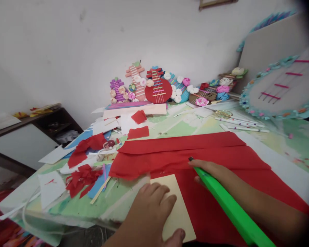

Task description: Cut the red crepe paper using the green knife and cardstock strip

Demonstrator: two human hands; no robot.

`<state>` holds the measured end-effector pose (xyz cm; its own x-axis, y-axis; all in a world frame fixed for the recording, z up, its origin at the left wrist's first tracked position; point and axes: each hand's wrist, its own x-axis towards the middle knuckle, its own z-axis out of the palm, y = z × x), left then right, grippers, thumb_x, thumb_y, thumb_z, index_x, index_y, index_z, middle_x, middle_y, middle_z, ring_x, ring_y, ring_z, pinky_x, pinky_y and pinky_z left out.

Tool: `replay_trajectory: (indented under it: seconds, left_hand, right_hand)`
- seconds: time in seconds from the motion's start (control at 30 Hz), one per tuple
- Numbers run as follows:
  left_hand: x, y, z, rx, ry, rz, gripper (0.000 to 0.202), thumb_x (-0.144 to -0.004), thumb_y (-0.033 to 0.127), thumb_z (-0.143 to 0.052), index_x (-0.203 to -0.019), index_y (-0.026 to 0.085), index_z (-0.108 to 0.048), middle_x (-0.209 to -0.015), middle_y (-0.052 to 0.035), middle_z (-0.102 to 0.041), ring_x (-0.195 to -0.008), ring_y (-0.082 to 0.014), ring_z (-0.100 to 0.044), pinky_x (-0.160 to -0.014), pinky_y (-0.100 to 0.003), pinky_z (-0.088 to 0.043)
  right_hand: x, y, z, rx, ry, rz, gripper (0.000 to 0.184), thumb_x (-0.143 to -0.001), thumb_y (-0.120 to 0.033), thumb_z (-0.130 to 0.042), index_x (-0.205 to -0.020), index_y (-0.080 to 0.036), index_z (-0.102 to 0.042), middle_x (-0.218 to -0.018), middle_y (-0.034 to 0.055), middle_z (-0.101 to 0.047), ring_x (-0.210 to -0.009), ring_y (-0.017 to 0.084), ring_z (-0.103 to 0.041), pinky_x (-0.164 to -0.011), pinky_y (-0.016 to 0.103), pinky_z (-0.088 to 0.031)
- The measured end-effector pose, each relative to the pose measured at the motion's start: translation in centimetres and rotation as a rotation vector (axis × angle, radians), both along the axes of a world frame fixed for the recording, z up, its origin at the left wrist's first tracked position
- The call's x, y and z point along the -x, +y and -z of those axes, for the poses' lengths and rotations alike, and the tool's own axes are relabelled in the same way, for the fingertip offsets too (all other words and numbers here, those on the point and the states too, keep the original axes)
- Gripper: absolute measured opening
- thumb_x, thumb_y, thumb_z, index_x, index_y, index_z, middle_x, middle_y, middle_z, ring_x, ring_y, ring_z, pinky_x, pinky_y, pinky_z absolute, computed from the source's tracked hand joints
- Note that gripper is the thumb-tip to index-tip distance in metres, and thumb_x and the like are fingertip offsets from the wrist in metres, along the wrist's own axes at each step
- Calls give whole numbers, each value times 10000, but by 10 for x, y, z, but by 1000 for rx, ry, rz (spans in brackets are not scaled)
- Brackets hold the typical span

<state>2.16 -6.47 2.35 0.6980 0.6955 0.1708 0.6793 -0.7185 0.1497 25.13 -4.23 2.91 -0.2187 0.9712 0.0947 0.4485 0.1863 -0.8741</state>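
My left hand (pixel 154 202) rests palm down with its fingers spread on a cream-coloured card (pixel 181 206). This card lies over the left edge of a large red sheet (pixel 208 202), which has folded layers along its far side. Over the red sheet, my right hand (pixel 202 168) has its fingers closed at the far end of a long, bright green, flat-sided object (pixel 226 202). The object slants back toward me along the forearm, and its exact kind cannot be made out. A small dark spot shows at the index fingertip.
Red scraps (pixel 84 178), white paper (pixel 51 188) and thin strips litter the table's left. Scissors (pixel 221 113) and several white pens (pixel 243 123) lie at the back right. Decorated lute-shaped crafts (pixel 158 90) lean against the wall; a larger blue-edged one (pixel 270 87) stands right.
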Motion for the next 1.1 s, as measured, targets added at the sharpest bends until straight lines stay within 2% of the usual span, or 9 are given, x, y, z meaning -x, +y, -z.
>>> replay_trajectory:
  seconds: [0.07,0.13,0.3,0.63,0.77,0.87,0.97,1.03,1.1]
  left_hand:
    - [-5,7,0,25,26,-49,525,-706,503,-530,-1117,176,-525,-1173,-140,-509,-1036,-323,-468,-868,-517,-348]
    - [-7,14,7,61,80,-35,557,-747,548,-470,-1167,183,-494,-1246,-155,-449,-1109,-346,-411,-892,-540,-317]
    - [3,21,22,116,136,-26,651,-754,630,-412,-1213,171,-454,-1308,-157,-377,-1171,-336,-352,-936,-517,-286]
    - [4,28,17,135,207,47,656,-755,633,-400,-1230,182,-431,-1328,-172,-336,-1193,-344,-314,-929,-524,-283]
    - [4,28,25,67,245,93,738,-715,714,-356,-1206,173,-460,-1251,-233,-410,-1108,-393,-406,-847,-563,-340]
    - [2,25,30,22,187,31,795,-645,762,-395,-1169,172,-496,-1163,-229,-493,-1008,-401,-483,-777,-563,-393]
    - [0,23,28,71,75,-111,677,-616,626,-601,-1112,170,-531,-1024,-160,-580,-906,-335,-540,-766,-502,-434]
    - [-2,23,23,121,4,-189,482,-649,375,-677,-1070,179,-548,-942,-105,-606,-850,-276,-557,-761,-435,-458]
    - [-1,26,16,164,-80,-231,370,-678,176,-613,-1043,187,-554,-919,-71,-615,-835,-235,-561,-749,-372,-469]
  right_hand:
    - [2,16,12,-146,-128,-92,363,-763,-255,-479,-1121,-257,-545,-1123,61,-582,-1036,246,-534,-829,384,-469]
    - [0,28,24,-240,-301,-146,391,-767,-209,-482,-1154,-251,-523,-1132,85,-576,-1075,253,-506,-846,397,-455]
    - [-12,36,34,-368,-562,-255,361,-801,-299,-478,-1149,-222,-538,-1194,122,-539,-1161,297,-417,-903,472,-388]
    - [-16,39,39,-363,-611,-291,361,-818,-313,-466,-1167,-238,-519,-1191,110,-543,-1186,285,-389,-916,478,-374]
    - [-16,38,36,-343,-597,-305,356,-826,-325,-457,-1168,-246,-517,-1171,107,-557,-1185,289,-388,-913,486,-367]
    - [-15,36,33,-323,-565,-299,360,-822,-329,-463,-1174,-268,-511,-1163,89,-566,-1183,288,-391,-923,489,-355]
    - [-15,35,32,-309,-537,-291,362,-815,-323,-475,-1173,-285,-512,-1159,77,-571,-1183,292,-390,-927,497,-347]
    - [-14,35,32,-304,-520,-281,360,-809,-312,-484,-1166,-284,-522,-1153,81,-575,-1180,300,-391,-923,503,-348]
    - [-14,35,31,-307,-506,-279,359,-803,-304,-488,-1160,-281,-531,-1140,85,-583,-1174,305,-399,-918,503,-353]
